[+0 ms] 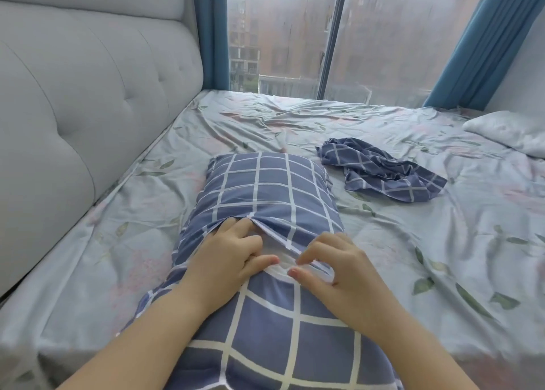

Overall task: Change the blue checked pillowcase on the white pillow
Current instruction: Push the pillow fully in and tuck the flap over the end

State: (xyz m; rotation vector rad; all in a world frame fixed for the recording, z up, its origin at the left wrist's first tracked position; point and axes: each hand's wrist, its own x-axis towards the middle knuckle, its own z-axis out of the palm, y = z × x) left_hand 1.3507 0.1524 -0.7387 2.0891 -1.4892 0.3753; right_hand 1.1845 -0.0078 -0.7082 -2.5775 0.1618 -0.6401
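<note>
Two hands work the slit of the pillowcase (pixel 265 189) at frame centre. The left hand (pixel 233 254) has its fingers curled under the flap. White pillow (pixel 279 265) shows between them, long axis running up-frame. The right hand (pixel 336 268) pinches the hem.

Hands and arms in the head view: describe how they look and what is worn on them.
The left hand and right hand are bare, and so are both forearms down to the frame's lower edge. No sleeve, glove, watch, ring or bracelet shows. The fingernails are short and plain.
</note>
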